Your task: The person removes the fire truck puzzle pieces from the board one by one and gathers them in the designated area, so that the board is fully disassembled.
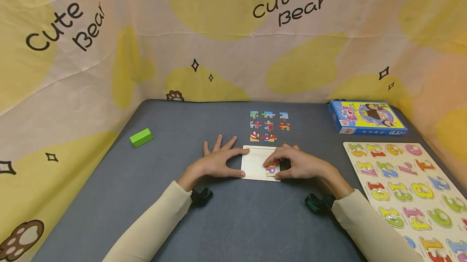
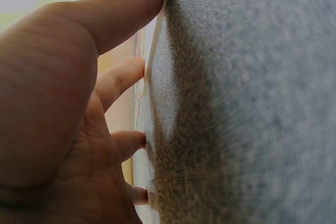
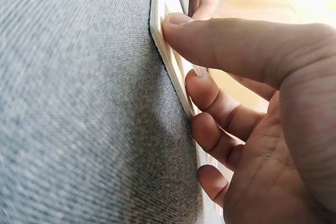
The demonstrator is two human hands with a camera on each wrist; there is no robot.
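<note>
A small pale wooden puzzle tray [image 1: 253, 166] lies in front of me on the grey table. My left hand [image 1: 217, 163] has its fingers spread, with thumb and index fingertips touching the tray's left edge. In the left wrist view, the thumb [image 2: 128, 9] lies at the tray's rim. My right hand [image 1: 300, 164] has curled fingers and pinches a colourful jigsaw piece [image 1: 271, 169] at the tray's lower right corner. Its fingers partly cover the piece. The right wrist view shows the right thumb [image 3: 184, 32] on the tray's corner; the piece's picture is hidden there.
Several loose jigsaw pieces [image 1: 268, 125] lie in rows just beyond the tray. A green block [image 1: 141, 137] sits at the left. To the right are a blue puzzle box [image 1: 368, 118] and a large number board [image 1: 397, 172], partly behind the right sleeve [image 1: 368, 221].
</note>
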